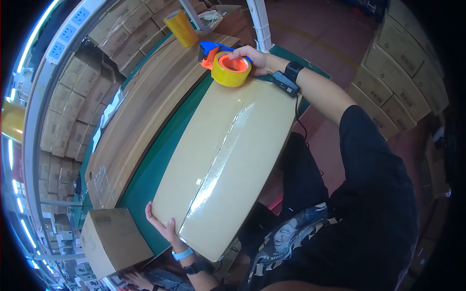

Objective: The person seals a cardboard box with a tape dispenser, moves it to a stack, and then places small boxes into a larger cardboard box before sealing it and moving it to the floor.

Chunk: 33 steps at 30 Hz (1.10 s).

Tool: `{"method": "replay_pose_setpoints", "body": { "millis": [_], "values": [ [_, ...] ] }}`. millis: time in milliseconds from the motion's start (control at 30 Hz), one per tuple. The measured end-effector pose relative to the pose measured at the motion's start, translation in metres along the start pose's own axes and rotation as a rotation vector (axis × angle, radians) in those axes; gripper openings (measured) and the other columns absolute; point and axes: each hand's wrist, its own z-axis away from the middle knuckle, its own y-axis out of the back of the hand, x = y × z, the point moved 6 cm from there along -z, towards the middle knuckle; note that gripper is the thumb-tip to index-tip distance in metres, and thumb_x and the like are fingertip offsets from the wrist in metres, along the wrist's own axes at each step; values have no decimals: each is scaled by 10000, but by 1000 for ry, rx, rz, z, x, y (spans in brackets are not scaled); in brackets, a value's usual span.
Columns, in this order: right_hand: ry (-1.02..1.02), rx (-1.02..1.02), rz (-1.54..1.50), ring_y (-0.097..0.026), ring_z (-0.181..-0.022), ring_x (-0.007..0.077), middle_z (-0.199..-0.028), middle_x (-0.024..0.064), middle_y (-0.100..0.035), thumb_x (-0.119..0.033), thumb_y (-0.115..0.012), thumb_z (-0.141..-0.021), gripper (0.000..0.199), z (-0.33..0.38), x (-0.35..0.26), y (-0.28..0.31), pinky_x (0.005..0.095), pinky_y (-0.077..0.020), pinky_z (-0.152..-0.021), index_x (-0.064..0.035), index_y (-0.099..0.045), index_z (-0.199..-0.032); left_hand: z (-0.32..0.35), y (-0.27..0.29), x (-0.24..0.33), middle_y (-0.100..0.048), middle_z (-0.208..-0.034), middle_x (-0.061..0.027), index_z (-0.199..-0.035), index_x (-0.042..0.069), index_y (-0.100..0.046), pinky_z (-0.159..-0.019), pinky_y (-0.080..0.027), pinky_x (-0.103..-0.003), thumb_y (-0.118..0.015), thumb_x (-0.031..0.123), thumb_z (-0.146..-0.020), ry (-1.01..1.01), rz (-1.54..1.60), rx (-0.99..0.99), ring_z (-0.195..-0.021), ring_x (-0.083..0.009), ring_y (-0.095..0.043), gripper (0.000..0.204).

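A long cardboard box [194, 160] lies aslant in front of me, with a shiny strip of clear tape [213, 177] along its middle seam. My right hand [253, 60] is closed around a blue and orange tape dispenser [209, 51] at the box's far end. The dispenser carries a yellow tape roll [228, 77] with an orange core. At the near left corner, my left hand [162, 227] grips the box edge, thumb at the top and fingers along the side.
A wooden board [141, 111] lies on the green tabletop [143, 186]. Another tape roll [180, 29] stands at its far end. A smaller box [114, 237] sits near left, beside another person's hand [138, 280]. Stacked cartons [393, 82] stand right; a white post [259, 24] rises behind.
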Motion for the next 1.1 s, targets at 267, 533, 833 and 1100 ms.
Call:
{"method": "replay_pose_setpoints", "body": {
  "millis": [267,533,833,1100],
  "values": [
    [108,32,61,-616,-1190,241,-1293,171,-635,-333,-550,-938,511,15,-11,-5,376,-443,-1075,8,-556,-1318,-2,-3,-13,-370,-1491,-196,-1528,-23,-222,-1198,-212,-429,-596,219,-794,-39,133,-14,-1406,-314,-347,859],
    [295,-119,-142,-475,-1365,351,-1513,337,-356,-398,-472,-966,722,146,8,7,375,-357,-1152,-15,-254,-1538,-12,-2,-17,-366,-1496,-205,-1552,9,-200,-1173,-280,-434,-570,195,-785,50,237,12,-1380,-345,-380,872],
    [640,196,-237,-506,-1323,331,-1504,289,-409,-369,-454,-962,665,210,65,-13,396,-381,-1120,-23,-314,-1512,-87,-2,-76,-539,-1346,-198,-1449,-17,-395,-1051,-428,-377,-472,261,-914,193,425,-131,-1220,-305,-555,608],
    [732,333,-219,-485,-1346,341,-1494,250,-445,-325,-460,-943,635,226,78,-13,422,-352,-1146,-11,-356,-1484,-83,3,-89,-628,-1206,-171,-1315,-52,-514,-892,-501,-323,-429,251,-974,250,441,-77,-1027,-235,-640,464]
  ]
}}
